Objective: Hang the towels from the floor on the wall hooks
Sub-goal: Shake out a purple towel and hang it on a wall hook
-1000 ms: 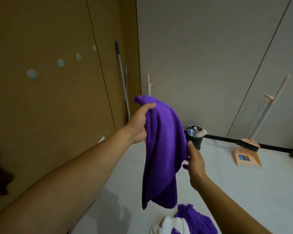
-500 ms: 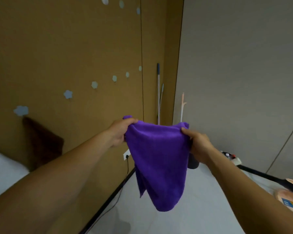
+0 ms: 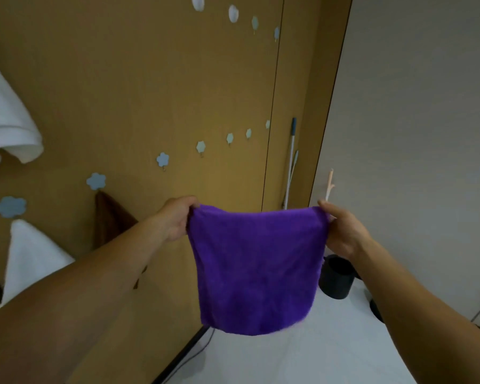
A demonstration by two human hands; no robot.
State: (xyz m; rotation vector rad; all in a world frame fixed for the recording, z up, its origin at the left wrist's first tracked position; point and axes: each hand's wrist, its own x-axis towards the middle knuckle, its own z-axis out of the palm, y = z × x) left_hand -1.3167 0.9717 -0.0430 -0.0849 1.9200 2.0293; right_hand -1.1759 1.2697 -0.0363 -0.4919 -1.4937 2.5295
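A purple towel (image 3: 257, 268) hangs spread flat in front of me, held by its two top corners. My left hand (image 3: 176, 217) pinches the left corner and my right hand (image 3: 341, 234) pinches the right one. On the brown wall to the left runs a row of pale blue flower-shaped hooks (image 3: 162, 159), several of them bare. A brown towel (image 3: 108, 217) hangs from one hook (image 3: 96, 180), and a white towel (image 3: 31, 259) hangs below another hook (image 3: 10, 206). A second white towel (image 3: 6, 126) hangs higher at the far left.
A black bin (image 3: 336, 278) stands on the white floor behind the purple towel. A mop handle (image 3: 290, 162) leans in the corner where the brown wall meets the grey wall. A dark cable runs along the base of the wall (image 3: 189, 353).
My hands have pulled apart, stretching the purple towel's top edge wide. My view has swung left and up, so more of the hook wall and the hung white towels show.
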